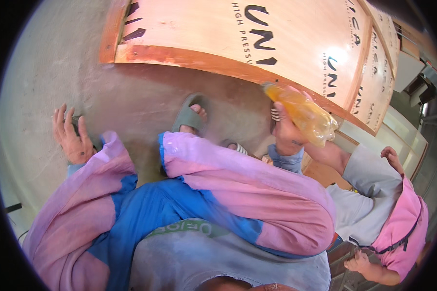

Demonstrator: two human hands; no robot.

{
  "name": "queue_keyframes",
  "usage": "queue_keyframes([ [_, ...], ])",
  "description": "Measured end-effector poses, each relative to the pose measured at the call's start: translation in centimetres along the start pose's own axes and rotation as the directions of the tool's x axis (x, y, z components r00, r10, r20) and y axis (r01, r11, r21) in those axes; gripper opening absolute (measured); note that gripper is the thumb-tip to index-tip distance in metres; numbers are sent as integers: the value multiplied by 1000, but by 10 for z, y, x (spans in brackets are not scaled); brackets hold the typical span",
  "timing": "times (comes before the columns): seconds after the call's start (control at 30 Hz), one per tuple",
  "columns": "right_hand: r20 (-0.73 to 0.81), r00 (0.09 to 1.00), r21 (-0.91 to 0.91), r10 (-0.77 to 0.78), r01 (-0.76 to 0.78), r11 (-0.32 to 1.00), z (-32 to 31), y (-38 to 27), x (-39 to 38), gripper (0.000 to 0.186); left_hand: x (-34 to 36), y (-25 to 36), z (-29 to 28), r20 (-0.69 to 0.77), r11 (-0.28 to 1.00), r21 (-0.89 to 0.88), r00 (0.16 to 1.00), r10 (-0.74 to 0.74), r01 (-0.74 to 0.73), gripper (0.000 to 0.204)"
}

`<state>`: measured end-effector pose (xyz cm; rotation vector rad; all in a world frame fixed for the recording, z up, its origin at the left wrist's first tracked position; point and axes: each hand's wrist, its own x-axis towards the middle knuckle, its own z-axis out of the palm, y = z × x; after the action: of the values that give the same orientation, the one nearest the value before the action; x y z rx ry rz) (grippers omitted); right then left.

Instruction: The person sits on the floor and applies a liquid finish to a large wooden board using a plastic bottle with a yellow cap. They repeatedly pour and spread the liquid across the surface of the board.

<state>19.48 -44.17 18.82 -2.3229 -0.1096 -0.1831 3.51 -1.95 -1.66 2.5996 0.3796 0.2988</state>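
Observation:
My left hand point(74, 140) is at the left, by the cuff of my pink and blue trouser leg, with its fingers spread and nothing visible gripped. A dark thing shows partly behind its fingers; I cannot make out what it is. Off to the right, my right hand point(287, 125) is closed around a clear plastic bottle point(303, 114) of orange-yellow liquid. The bottle is tilted, its neck end toward the upper left beside the wooden frame's lower edge. Some of the gripping fingers are hidden behind it.
A large wood-framed panel point(194, 29) with dark printing stands ahead. Below lies the grey-brown floor point(145, 92). My foot in a green sandal point(183, 112) rests there. At the right is another person in grey shorts point(371, 165) and a pink top point(405, 218), with a striped sandal point(240, 148).

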Motion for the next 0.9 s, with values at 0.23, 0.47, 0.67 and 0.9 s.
queue_keyframes([
  [0.23, 483, 814, 281, -323, 206, 937, 122, -27, 13, 60, 5, 1, 3, -8, 998, 63, 1000, -9, 9, 38],
  [0.47, 700, 713, 238, 44, -291, 926, 108, -42, 46, 64, 3, 4, -1, -62, 997, 19, 996, -69, 70, 37],
  [0.67, 421, 897, 137, -132, 81, 987, 71, -33, 37, 50, 7, 16, -6, -30, 996, 4, 995, -93, 93, 36],
  [0.9, 546, 719, 333, -430, 285, 899, 183, -58, 44, 60, 4, 11, -7, -17, 995, 12, 995, -98, 98, 37],
])
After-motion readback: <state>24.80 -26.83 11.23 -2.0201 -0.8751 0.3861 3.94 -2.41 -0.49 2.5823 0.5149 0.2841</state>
